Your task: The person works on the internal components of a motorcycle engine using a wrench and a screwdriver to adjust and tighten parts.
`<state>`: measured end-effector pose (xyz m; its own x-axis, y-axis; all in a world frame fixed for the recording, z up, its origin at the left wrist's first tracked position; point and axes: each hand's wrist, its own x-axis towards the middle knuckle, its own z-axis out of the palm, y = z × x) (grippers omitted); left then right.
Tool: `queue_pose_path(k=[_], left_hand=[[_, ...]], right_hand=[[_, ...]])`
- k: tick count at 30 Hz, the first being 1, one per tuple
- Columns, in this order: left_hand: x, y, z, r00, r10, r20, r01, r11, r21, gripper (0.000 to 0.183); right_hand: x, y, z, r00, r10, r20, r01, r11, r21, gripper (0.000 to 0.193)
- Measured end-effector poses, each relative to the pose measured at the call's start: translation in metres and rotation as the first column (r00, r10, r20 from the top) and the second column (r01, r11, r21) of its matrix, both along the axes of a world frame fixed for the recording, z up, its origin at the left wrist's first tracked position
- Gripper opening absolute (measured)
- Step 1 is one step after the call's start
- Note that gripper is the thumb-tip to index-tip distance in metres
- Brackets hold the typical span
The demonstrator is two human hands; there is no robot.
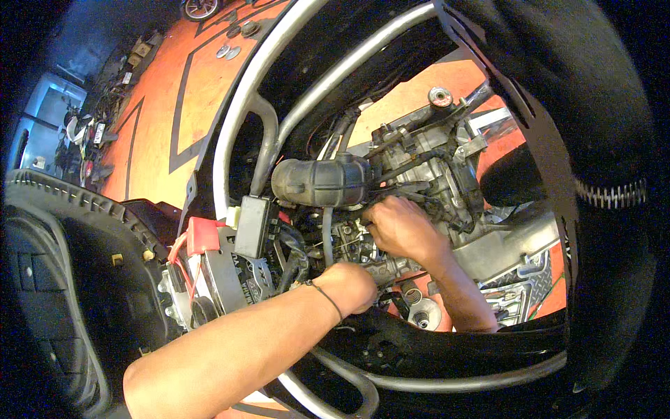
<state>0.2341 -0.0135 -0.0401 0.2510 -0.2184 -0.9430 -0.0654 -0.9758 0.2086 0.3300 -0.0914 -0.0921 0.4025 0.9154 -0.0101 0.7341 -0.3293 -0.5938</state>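
My right hand [405, 227] was down among the machinery, its fingers [380, 213] curled in against a small grey metal engine fitting [349, 241] with little levers and thin rods, just below a fat, curved black rubber duct [321, 180]. The tips were tucked out of sight, so I could not tell whether they were pinching something or only pressing. The fitting lay near the middle of the opening, between the duct and my left hand [356, 288]. That hand reached in from the lower left, a thin dark band [329, 299] around its wrist, and bent down beside the fitting; its fingers were hidden, and I could not tell whether they were loose or gripping anything

A narrow grey hose [327, 237] hung beneath the duct, just left of the fitting. Further left were an upright black plastic box [252, 227] and, beside it, a bright red plastic cover [202, 236]. A large grey metal engine block [426, 167] spread to the right of the duct, and a thick silver tubular frame [241, 91] curved around the upper left. Below my right hand, left of its forearm, was a round pale metal part [424, 314]; right of that forearm, a grey tool tray [513, 300] lay on the orange floor [199, 77]
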Motion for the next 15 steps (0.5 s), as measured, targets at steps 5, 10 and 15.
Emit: queue_pose_path(k=[5,10,15], left_hand=[[0.001,0.000,-0.001,0.998,-0.009,-0.061,0.010,0.999,0.030,0.030],[0.002,0.000,0.009,0.997,0.049,-0.055,-0.044,0.995,0.089,0.030],[-0.003,0.003,0.008,0.997,0.071,-0.022,-0.069,0.995,0.067,0.029]], right_hand=[[-0.010,0.015,0.009,0.997,-0.069,-0.036,0.067,0.995,-0.068,0.019],[-0.025,0.019,0.012,0.984,-0.178,-0.032,0.175,0.982,-0.070,0.023],[-0.033,0.022,0.005,0.985,-0.171,-0.012,0.169,0.982,-0.088,0.025]])
